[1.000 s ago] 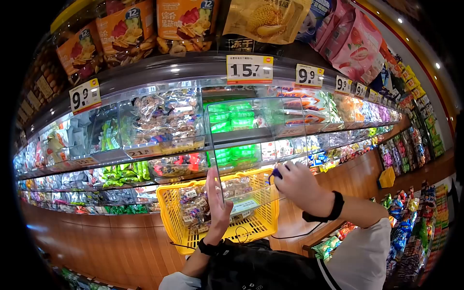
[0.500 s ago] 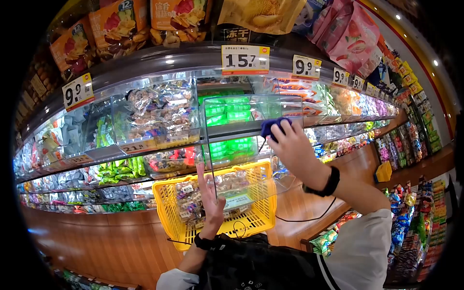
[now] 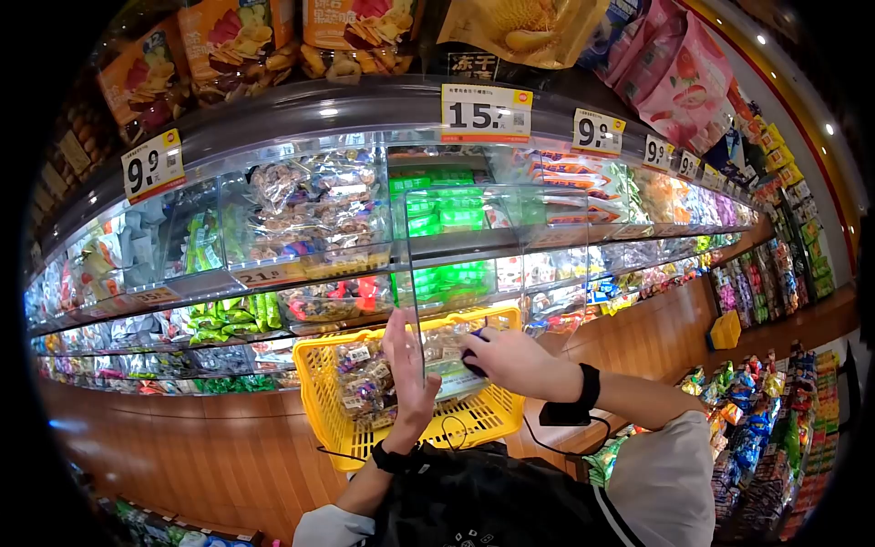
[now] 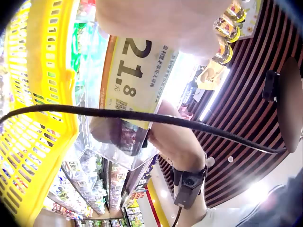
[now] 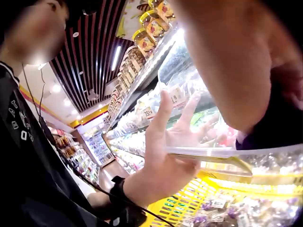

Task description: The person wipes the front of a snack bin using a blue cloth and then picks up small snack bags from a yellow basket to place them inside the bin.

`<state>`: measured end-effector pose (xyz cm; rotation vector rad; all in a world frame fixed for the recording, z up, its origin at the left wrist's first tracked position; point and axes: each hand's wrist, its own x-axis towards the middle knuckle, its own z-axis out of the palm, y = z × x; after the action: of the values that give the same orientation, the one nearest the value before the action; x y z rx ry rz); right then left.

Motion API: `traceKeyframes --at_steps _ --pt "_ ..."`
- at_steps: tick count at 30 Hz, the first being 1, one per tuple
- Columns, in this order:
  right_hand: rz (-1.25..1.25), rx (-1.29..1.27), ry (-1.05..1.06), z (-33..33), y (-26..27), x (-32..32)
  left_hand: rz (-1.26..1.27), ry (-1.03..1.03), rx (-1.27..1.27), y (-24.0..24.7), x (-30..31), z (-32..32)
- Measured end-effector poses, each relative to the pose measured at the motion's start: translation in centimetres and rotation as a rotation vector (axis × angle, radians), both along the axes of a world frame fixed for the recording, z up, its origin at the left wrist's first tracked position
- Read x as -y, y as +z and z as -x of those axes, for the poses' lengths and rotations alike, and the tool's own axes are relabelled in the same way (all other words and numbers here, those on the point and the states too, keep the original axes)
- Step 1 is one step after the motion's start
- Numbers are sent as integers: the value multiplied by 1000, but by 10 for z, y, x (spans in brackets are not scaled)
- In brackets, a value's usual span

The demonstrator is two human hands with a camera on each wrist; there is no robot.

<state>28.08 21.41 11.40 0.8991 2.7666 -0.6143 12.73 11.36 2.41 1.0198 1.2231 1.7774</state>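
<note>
1. At the left, the lower shelves are stocked with green bags (image 3: 235, 314).
2. The yellow basket (image 3: 314, 401) is positioned below the hands; bagged goods (image 3: 363, 394) are contained in it.
3. The left hand (image 3: 407, 376) is placed flat along the left side of the clear container (image 3: 497, 283). Its fingers are extended and not curled.
4. The clear container is located in front of the shelves and above the basket, between the hands. A price label (image 4: 130, 75) reading 21.8 is carried on it. Bright green packs (image 3: 448, 278) are seen through its wall.
5. The dark purple cloth (image 3: 471, 354) is held at the container's lower part.
6. The cloth is gripped by the curled fingers of the right hand (image 3: 519, 362).
7. A black wristband (image 3: 589, 387) is worn on the right wrist.
</note>
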Motion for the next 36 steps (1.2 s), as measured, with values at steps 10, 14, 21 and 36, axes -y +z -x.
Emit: traceKeyframes --at_steps 10,14,21,36 --pt "968 -521 -719 60 -19 -4 -19 6 -8 7 5 0" --pt "1207 -777 -938 78 4 -18 -66 27 -75 -2 2 -1" --pt "1444 -1325 -877 105 26 -54 8 -1 -36 -5 4 -2" --pt "1861 -1695 -757 85 81 -54 29 5 0 -4 1 1"
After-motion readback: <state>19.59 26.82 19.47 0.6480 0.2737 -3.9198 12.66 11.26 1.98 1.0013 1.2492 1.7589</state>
